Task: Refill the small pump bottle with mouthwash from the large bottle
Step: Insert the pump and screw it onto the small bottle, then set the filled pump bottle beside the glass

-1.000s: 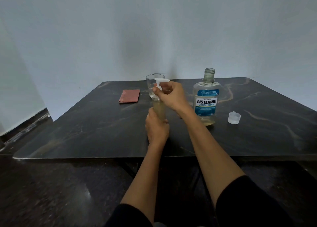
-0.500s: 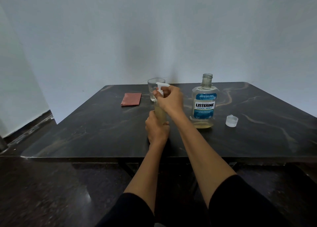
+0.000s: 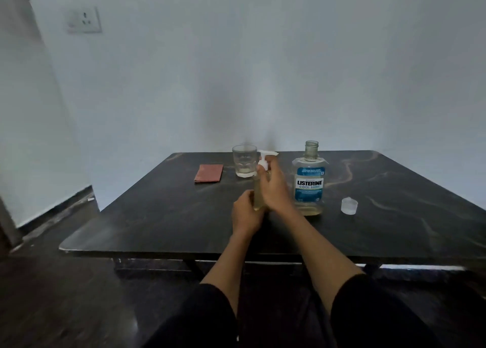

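A small pump bottle (image 3: 258, 193) with yellowish liquid stands upright on the dark table (image 3: 157, 216), its white pump head on top. My left hand (image 3: 246, 213) grips its lower body. My right hand (image 3: 273, 187) lies along the bottle's right side, fingers reaching up to the collar under the pump; the fingers look blurred. The large Listerine bottle (image 3: 308, 182) stands uncapped just to the right, a little liquid at its bottom. Its clear cap (image 3: 349, 205) lies on the table further right.
A glass tumbler (image 3: 244, 163) stands behind the pump bottle. A folded reddish cloth (image 3: 209, 173) lies to its left. A wall with a socket rises behind the table; the table's near edge is close to my arms.
The view has tilted up and back, showing more wall. My right hand has slid down from over the pump head, which now shows above my fingers. My left hand keeps its hold.
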